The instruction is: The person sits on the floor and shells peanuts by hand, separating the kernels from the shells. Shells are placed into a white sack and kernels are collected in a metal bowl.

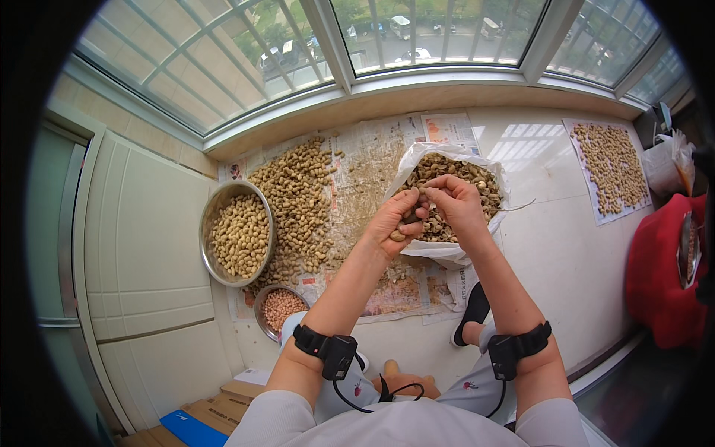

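Observation:
Over a white plastic bag (405,167) full of peanut shells (486,187), my left hand (395,220) is closed around several unshelled peanuts (397,236). The fingertips of my right hand (455,204) meet those of the left at a small peanut (422,191); whether its shell is whole I cannot tell. To the left, a steel basin (272,237) holds unshelled peanuts. Beside it lies a large heap of unshelled peanuts (304,195) on newspaper (363,184). A smaller metal bowl (261,318) near my left knee contains pink shelled kernels (282,307).
More peanuts (609,167) lie spread on a sheet at the right. A red object (653,268) stands at the right edge, near a plastic bag (665,162). Cardboard (218,413) and a blue item (192,430) lie at lower left. Barred windows (435,33) rise ahead.

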`<state>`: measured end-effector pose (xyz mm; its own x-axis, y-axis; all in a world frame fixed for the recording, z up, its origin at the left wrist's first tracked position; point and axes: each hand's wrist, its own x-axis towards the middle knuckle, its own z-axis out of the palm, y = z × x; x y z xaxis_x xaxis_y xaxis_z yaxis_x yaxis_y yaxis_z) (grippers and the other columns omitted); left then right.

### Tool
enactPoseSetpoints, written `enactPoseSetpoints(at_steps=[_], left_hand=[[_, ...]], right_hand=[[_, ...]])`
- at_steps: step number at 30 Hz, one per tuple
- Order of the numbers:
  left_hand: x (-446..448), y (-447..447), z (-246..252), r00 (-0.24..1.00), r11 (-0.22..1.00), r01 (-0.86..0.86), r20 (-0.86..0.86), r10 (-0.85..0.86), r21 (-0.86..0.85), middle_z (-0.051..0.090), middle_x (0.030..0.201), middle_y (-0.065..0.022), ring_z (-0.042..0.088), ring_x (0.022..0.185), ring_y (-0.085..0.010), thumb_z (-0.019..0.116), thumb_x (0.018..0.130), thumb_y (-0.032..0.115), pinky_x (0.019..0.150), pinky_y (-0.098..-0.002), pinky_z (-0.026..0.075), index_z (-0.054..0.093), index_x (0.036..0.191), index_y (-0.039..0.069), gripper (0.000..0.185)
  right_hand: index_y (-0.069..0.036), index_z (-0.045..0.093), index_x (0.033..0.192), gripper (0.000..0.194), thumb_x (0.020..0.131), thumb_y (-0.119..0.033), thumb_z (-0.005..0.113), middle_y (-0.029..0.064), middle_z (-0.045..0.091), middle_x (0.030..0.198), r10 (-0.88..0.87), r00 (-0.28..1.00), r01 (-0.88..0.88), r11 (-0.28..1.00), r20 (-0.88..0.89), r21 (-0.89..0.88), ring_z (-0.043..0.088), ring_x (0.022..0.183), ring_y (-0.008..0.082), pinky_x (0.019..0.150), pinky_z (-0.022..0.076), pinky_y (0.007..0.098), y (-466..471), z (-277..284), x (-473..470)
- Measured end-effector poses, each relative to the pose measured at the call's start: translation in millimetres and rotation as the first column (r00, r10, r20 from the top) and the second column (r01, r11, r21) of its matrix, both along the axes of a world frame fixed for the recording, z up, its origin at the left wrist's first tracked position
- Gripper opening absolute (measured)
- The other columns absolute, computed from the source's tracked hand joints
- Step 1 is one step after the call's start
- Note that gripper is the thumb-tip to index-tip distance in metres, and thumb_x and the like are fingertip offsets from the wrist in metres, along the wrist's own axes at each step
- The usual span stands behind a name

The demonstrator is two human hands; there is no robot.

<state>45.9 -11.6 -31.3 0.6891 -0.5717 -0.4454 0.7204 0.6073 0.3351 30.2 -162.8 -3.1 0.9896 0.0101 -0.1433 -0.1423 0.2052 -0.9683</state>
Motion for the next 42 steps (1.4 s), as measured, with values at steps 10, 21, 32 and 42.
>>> enactPoseSetpoints(at_steps=[10,21,32,42], left_hand=[[0.4,-1.2,1.2,0.999,0.998,0.047,-0.018,-0.047,0.041,0.055,0.076,-0.0034,0.052,0.063,-0.0064,0.058,0.091,0.021,0.033,-0.0119,0.033,0.054,0.093,0.004,0.018],[0.0,-1.1,2.2,0.997,0.997,0.048,0.053,-0.051,0.059,0.054,0.073,-0.0027,0.05,0.059,-0.005,0.058,0.091,0.022,0.034,-0.0123,0.033,0.055,0.095,0.004,0.018],[-1.6,-1.5,-0.8,0.992,0.994,0.079,0.093,-0.086,0.07,0.055,0.072,-0.0051,0.045,0.052,-0.0047,0.058,0.091,0.02,0.034,-0.0131,0.033,0.057,0.092,0.003,0.017],[-3.6,-2.8,8.1,0.993,0.988,0.027,0.106,-0.043,0.149,0.055,0.071,-0.004,0.047,0.053,-0.0052,0.057,0.092,0.023,0.034,-0.0146,0.034,0.057,0.091,0.004,0.019]], right_hand=[[-0.002,0.062,0.089,0.01,0.084,-0.01,0.064,-0.0015,0.06,0.065,0.042,0.989,-0.023,0.99,-0.139,0.141,0.05,0.051,0.0009,0.045,0.0327,0.0144,-1.1,5.5,-4.9],[-0.001,0.063,0.09,0.011,0.085,-0.011,0.063,-0.0017,0.06,0.067,0.057,0.992,-0.045,0.993,-0.109,0.105,0.051,0.054,0.0007,0.046,0.0326,0.0145,-0.3,4.0,-3.6],[0.001,0.061,0.08,0.008,0.083,-0.006,0.061,-0.0014,0.059,0.065,-0.045,0.996,0.046,0.999,0.073,-0.001,0.054,0.057,0.0031,0.052,0.0423,0.0175,4.0,-3.6,-6.6],[-0.001,0.061,0.079,0.008,0.081,-0.009,0.06,0.0075,0.061,0.057,-0.003,0.951,0.168,0.845,0.309,-0.507,0.062,0.054,0.0153,0.051,0.0459,0.0274,5.1,-3.8,-6.3]])
